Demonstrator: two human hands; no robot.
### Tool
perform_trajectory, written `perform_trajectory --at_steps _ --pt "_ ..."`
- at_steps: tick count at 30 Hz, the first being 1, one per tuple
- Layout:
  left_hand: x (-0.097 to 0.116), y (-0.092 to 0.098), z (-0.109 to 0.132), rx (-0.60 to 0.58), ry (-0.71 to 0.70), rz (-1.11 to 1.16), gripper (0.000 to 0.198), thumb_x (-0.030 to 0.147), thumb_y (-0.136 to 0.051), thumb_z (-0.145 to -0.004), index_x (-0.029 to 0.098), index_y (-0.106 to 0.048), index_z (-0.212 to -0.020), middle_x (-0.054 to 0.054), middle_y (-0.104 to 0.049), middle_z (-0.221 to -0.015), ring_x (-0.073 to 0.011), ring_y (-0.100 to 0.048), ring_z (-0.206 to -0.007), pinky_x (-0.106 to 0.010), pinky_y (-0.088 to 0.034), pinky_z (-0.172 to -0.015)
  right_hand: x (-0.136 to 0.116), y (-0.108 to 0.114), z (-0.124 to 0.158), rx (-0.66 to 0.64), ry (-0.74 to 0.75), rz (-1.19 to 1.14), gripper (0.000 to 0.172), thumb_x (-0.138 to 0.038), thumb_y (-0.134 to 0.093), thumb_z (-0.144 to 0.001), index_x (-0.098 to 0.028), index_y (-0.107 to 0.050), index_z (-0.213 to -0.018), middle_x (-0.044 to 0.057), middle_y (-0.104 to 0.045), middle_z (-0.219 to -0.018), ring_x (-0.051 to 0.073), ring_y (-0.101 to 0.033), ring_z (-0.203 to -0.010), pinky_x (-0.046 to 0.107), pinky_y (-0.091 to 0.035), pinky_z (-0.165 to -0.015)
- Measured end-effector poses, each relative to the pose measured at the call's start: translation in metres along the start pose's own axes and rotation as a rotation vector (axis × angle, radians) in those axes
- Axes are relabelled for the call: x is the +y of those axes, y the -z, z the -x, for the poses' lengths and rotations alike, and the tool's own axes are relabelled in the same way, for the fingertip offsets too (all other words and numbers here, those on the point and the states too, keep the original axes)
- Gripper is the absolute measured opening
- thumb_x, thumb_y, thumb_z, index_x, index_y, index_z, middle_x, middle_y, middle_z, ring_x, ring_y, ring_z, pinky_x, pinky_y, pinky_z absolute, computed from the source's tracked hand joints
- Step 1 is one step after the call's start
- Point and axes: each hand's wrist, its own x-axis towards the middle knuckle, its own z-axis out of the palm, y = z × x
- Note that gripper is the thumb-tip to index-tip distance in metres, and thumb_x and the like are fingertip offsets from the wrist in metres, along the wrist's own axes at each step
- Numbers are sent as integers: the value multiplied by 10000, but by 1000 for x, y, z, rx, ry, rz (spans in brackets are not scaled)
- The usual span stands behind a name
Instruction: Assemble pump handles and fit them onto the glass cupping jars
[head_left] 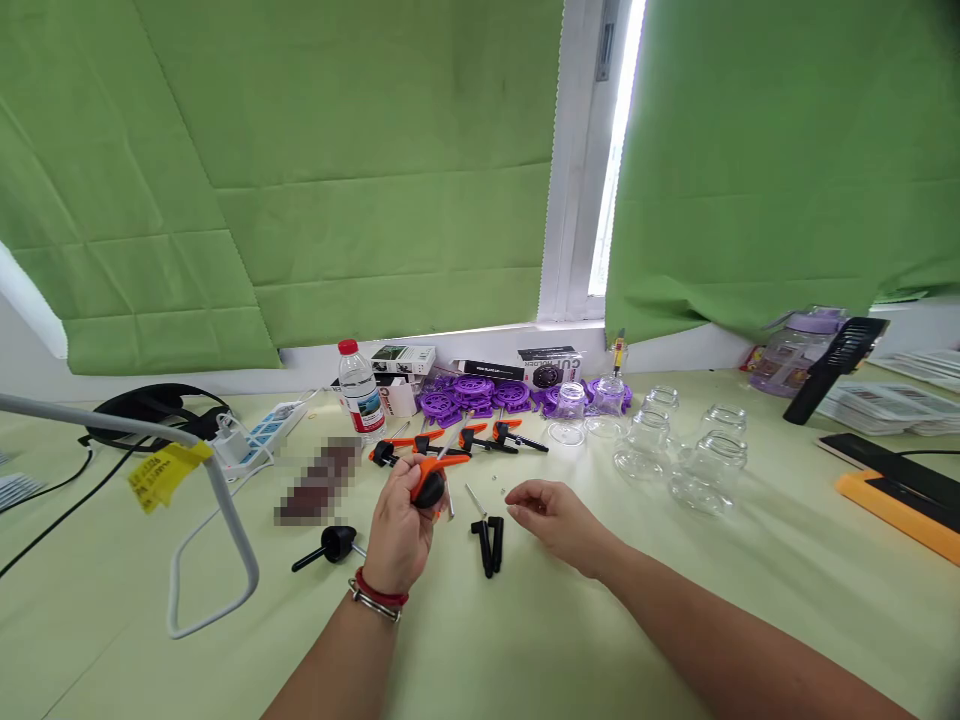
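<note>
Orange and black mark the two-tone part (430, 487) under inspection, gripped in the left hand (397, 525) and raised above the bench (480, 665). Its rounded black end faces the wearer. The fingers of that hand are closed around its side; how firmly they grip cannot be told.

The right hand (551, 515) is low over the bench, thumb and fingertips drawn into a narrow pinch. Whether anything sits between them cannot be determined.

Principal hazard: loss of small parts. Tiny loose bits (502, 491) lie uncontained just beside the right fingertips. In my judgement, a brush of the knuckles or a sleeveless forearm sweeping across could send them rolling out of reach, and their pale look against the pale surface would make recovery slow.

Second hazard: disturbance of the thin metal rod (476, 501) and the black pieces (496, 548), which lie between the two hands. A lowered wrist could knock them apart.

Third hazard: a dropped part. Should the left grip slacken, the two-tone part could strike the row of orange-and-black assemblies (469, 437) behind it, or the black pieces in front.

Lesser hazard: the clear jars (709, 470) stand close together beyond the right forearm. A wide outward swing of that arm could topple them. The black cone-shaped piece (339, 542), lying left of the left hand, appears liable to roll if nudged.
</note>
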Motion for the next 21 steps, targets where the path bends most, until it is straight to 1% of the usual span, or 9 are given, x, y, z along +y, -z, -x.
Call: perform_trajectory --at_steps 1,3,4,6,9,13,18,20,21 --pt "-1 2 -3 46 -13 5 198 365 -550 -811 195 -509 -906 17 -553 -724 -104 -497 -555 -236 -387 -539 -3 -3 -5 18 51 145 177 -306 -595 -790 -165 -663 -873 46 -632 -803 150 -531 -690 277 -401 -633" --pt "-2 4 -6 92 -37 -9 200 370 -562 -810 196 -509 -894 30 -533 -724 -94 -500 -552 -227 -395 -538 -11 -13 -18 41 115 462 152 -260 -568 -789 -174 -680 -846 63 -655 -852 178 -572 -769 287 -411 -678" --pt "-3 4 -7 97 -44 -22 199 373 -566 -810 196 -509 -880 36 -522 -718 -91 -499 -551 -224 -398 -538 -15 -18 -25 46 94 610 150 -248 -562 -785 -176 -685 -833 74 -665 -876 195 -588 -813 292 -412 -693" --pt "-4 3 -6 92 -52 -51 204 387 -565 -816 194 -507 -849 42 -502 -700 -88 -493 -556 -218 -400 -539 -22 -29 -41 19 -82 820 155 -248 -572 -763 -181 -684 -846 90 -681 -917 224 -619 -859 291 -421 -673" --pt "-4 0 -3 77 -64 -82 246 433 -550 -835 190 -511 -833 42 -486 -694 -89 -479 -569 -216 -396 -537 -28 -42 -62 -15 -208 865 179 -198 -651 -651 -159 -683 -822 114 -696 -873 258 -655 -800 287 -429 -595" --pt "-4 0 -2 37 -64 -86 286 473 -528 -857 189 -519 -889 39 -482 -693 -94 -463 -573 -227 -391 -550 -25 -51 -76 -27 -247 873 192 -168 -673 -596 -156 -680 -787 122 -702 -844 275 -669 -798 282 -437 -573" --pt "-5 1 -1 7 -51 -98 370 549 -440 -887 199 -510 -985 35 -490 -682 -98 -460 -577 -230 -389 -572 -25 -53 -74 -15 -208 865 105 -223 -656 -622 -168 -650 -711 103 -691 -761 240 -665 -727 257 -400 -519" --pt "-6 2 -1 -6 -54 -104 385 564 -435 -884 202 -508 -991 36 -489 -676 -97 -462 -580 -225 -388 -569 -29 -49 -70 4 -174 851 75 -244 -618 -663 -169 -624 -668 95 -675 -714 217 -651 -676 251 -372 -491" --pt "-6 2 -1 -14 -55 -106 389 568 -437 -881 203 -508 -994 37 -488 -672 -96 -462 -577 -222 -387 -564 -31 -45 -68 9 -157 842 90 -247 -594 -684 -170 -606 -640 89 -662 -681 204 -640 -643 248 -356 -474"
